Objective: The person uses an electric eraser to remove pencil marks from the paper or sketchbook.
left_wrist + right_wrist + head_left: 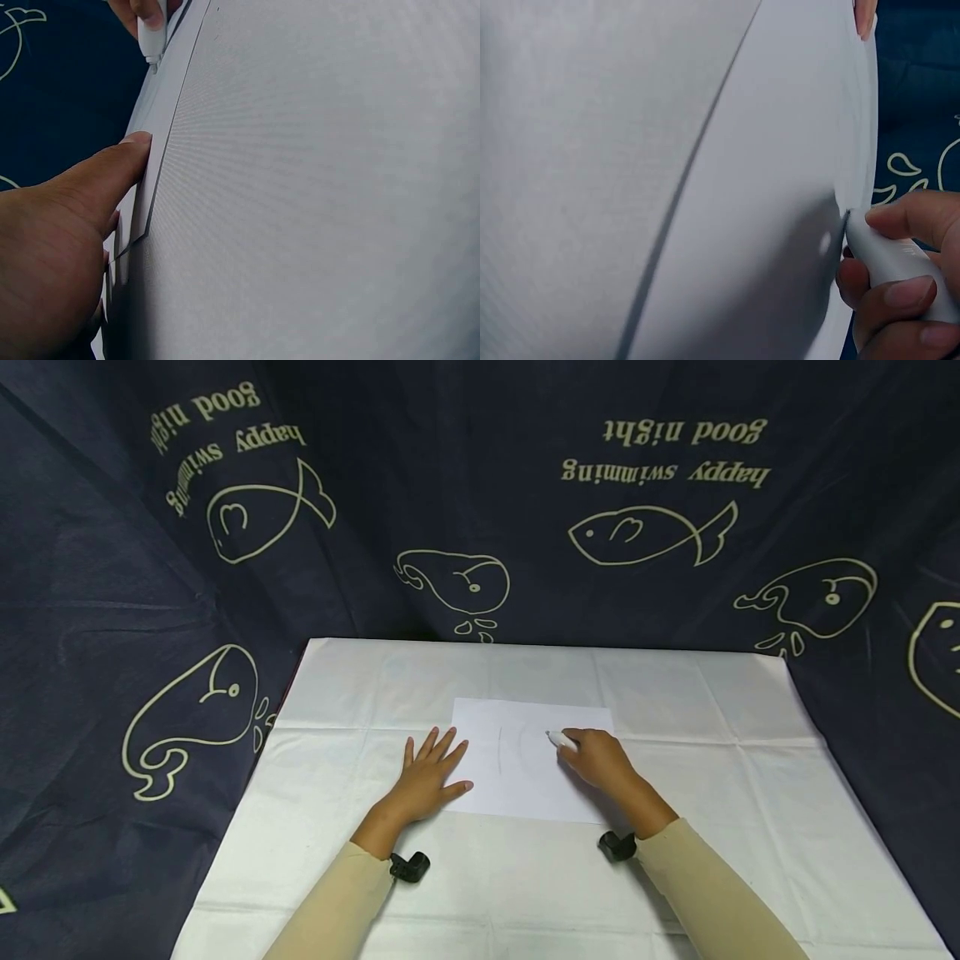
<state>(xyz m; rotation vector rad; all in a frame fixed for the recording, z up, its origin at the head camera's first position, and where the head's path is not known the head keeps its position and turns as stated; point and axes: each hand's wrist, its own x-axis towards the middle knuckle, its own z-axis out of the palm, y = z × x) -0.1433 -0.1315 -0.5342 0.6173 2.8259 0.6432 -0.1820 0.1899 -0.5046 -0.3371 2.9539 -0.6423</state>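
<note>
A sheet of white paper [532, 802] lies on the white cloth, with a thin upright line and a fainter curve on it. My left hand [425, 781] rests with spread fingers over the paper's left edge; in the left wrist view its thumb [112, 172] lies on the sheet. Over the right part of the paper, my right hand [598, 757] grips a thick white pen [562, 741] with a narrow tip pointing left. Curled fingers hold the pen [889, 259] in the right wrist view, its tip at or very near the paper; contact is hard to tell.
The white cloth [495, 885] covers the table and shows fold creases. Behind and to the left hangs a dark blue curtain [450, 460] printed with fish, whales and lettering. A small black device [410, 867] sits at the left wrist, another [617, 846] at the right.
</note>
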